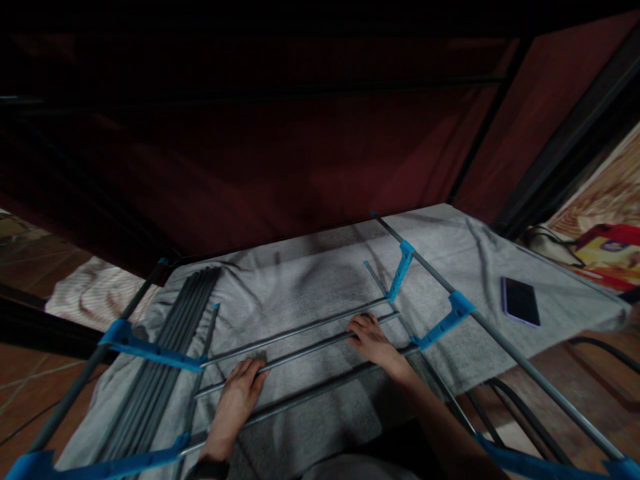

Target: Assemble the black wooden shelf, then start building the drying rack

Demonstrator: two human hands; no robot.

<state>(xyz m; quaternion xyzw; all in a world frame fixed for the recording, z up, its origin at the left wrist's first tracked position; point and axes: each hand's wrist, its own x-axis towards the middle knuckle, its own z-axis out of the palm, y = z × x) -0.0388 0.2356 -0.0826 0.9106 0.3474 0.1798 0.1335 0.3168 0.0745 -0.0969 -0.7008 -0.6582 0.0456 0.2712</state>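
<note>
A frame of grey metal tubes and blue plastic connectors lies in front of me. My left hand (239,393) is closed around the left part of a crosswise metal tube (305,348). Farther along that tube, my right hand (371,339) has its fingers curled over it near the right end. Another crossbar (300,329) runs just beyond, and a thicker one (310,393) passes nearer to me. Blue connectors (150,350) join the left side pole (75,393); more blue connectors (443,321) sit on the right side pole (540,380).
Several loose grey tubes (160,353) lie side by side at the left on a grey cloth (310,267). A phone (521,302) rests on the cloth at the right. A dark red panel (300,167) stands behind. Red and yellow packaging (607,257) is at the far right.
</note>
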